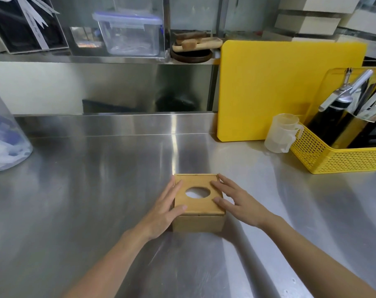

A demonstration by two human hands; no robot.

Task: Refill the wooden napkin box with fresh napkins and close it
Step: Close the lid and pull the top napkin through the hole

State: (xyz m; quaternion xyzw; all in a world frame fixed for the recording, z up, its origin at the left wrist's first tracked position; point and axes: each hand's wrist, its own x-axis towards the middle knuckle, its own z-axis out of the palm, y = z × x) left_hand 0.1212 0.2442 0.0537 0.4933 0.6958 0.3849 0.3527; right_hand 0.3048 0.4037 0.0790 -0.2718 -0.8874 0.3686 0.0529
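The wooden napkin box (198, 221) stands on the steel counter (96, 190), a little right of centre. Its sliding lid (198, 204) lies flat on top, and white napkins (197, 192) show through the oval hole. My left hand (166, 208) lies against the box's left side with the thumb on the lid's front left corner. My right hand (236, 201) rests flat on the lid's right edge, fingers spread. Neither hand is closed around the box.
A clear plastic bag (4, 138) of white and blue items sits at the far left. At the right back stand a yellow cutting board (279, 89), a plastic measuring jug (282, 133) and a yellow basket (342, 155) of bottles. Shelves above hold containers.
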